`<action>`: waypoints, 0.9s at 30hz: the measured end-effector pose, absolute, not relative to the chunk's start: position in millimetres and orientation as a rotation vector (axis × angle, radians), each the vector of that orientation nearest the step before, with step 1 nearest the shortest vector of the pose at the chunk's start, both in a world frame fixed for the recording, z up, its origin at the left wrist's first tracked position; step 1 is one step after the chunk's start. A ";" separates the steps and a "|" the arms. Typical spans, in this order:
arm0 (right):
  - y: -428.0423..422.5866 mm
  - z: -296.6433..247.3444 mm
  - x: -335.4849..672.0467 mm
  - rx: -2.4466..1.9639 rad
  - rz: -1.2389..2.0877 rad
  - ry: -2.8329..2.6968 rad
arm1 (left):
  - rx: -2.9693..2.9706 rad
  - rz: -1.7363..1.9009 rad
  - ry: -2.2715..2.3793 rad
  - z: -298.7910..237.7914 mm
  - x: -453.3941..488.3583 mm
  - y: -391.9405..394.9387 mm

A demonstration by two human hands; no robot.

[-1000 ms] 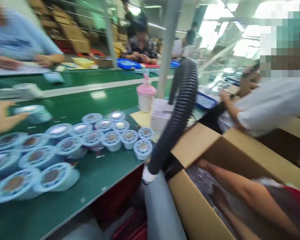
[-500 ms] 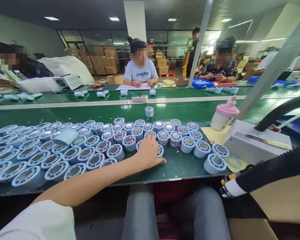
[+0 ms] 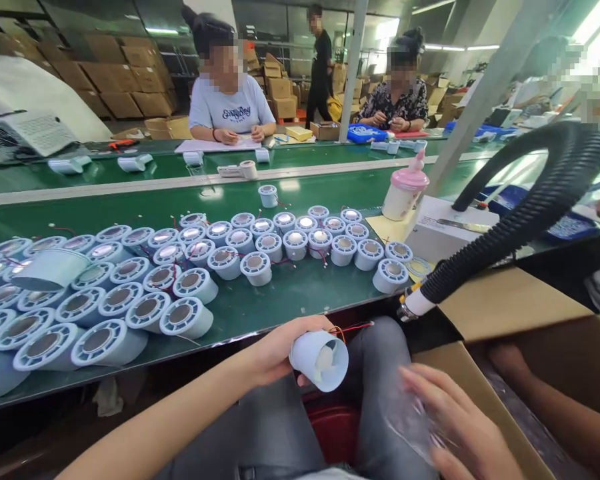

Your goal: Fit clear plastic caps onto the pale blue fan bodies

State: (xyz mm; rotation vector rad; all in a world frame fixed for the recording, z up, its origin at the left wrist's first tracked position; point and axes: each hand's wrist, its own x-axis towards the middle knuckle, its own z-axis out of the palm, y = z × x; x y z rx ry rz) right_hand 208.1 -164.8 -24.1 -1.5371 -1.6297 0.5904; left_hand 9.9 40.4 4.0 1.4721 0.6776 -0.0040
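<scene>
Green counter (image 3: 280,293) spans the workroom, its front edge just beyond the seated person's knees. Nearest, the right hand (image 3: 455,407) is blurred, fingers bent beside clear film (image 3: 405,420); whether they pinch it, I cannot tell. The left hand (image 3: 275,347) wraps around one blue housing (image 3: 307,355), held above the lap in front of the edge, hollow end facing the person, red lead (image 3: 355,327) trailing right.

Caution: a slackened grip would likely drop this housing onto the lap or floor; the loose lead could snag on the film or the right hand.

Beyond the edge, standing housings (image 3: 187,317) crowd the left side; a brushing forearm could push the foremost off. One tilted housing (image 3: 53,269) rests on its neighbours and could roll. Room to move lies over the strip between the middle row and the edge. At right, the black hose (image 3: 460,263) and a cardboard box (image 3: 515,303), with another person's arm (image 3: 560,400) inside, limit travel.

Farther back stands a pink-lidded cup (image 3: 405,190); across the counter, a co-worker (image 3: 230,110) sits.
</scene>
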 end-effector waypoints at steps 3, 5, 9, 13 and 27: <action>-137.2 -14.7 195.1 -1.657 0.635 -1.710 | 1.446 -0.007 0.656 -2.1 10.8 32.2; -116.7 -6.7 189.4 -1.770 0.715 -1.756 | 1.592 0.053 0.617 0.6 8.1 30.6; -91.6 -4.1 185.3 -1.733 1.044 -1.786 | 2.147 0.138 0.559 6.5 3.1 25.3; -86.7 -17.2 181.3 -1.724 1.093 -1.642 | 2.364 0.113 0.617 -0.7 1.4 20.2; -95.4 -24.6 176.8 -1.552 1.044 -1.265 | 2.057 0.362 0.541 -23.9 -2.9 31.7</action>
